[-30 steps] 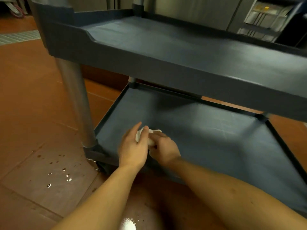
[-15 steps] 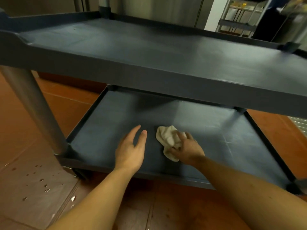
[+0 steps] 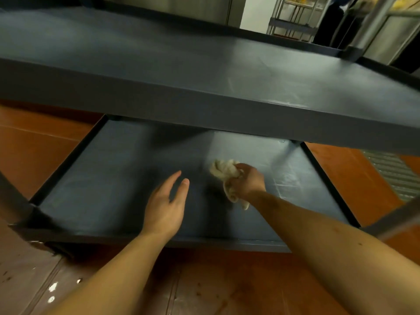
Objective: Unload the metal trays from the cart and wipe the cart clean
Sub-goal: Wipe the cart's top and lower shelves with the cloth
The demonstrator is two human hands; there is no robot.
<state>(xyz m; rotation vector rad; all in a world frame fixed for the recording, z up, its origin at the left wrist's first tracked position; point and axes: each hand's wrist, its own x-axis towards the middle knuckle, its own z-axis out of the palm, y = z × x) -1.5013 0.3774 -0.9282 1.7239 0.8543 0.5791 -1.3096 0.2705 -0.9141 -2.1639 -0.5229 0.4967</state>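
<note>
Reaching in beneath the upper shelf point(image 3: 181, 64) of the dark grey cart point(image 3: 204, 112), both bare forearms stretch forward from the bottom of the view over the lower shelf point(image 3: 109, 185). The right hand point(image 3: 247, 180) grips a crumpled off-white cloth point(image 3: 223, 170), fingers curled round the bunch and knuckles up, holding it down on the shelf surface right of centre. A loose tail of the cloth sticks out below the heel of the hand, toward the wrist. The left hand point(image 3: 166, 205) holds nothing. Its palm faces down, its fingers are straight and close together, pointing away and a little to the right, and its thumb stands apart. It lies over the middle of the shelf, just left of the cloth and apart from it (whether the palm touches the surface or hangs just above it cannot be told). Pale streaks point(image 3: 288, 180) mark the shelf to the right of the cloth. The cart stands on reddish-brown floor tiles point(image 3: 34, 144), with a metal floor grate point(image 3: 391, 169) beyond the shelf's right rim and white specks point(image 3: 52, 287) on the floor at lower left.
</note>
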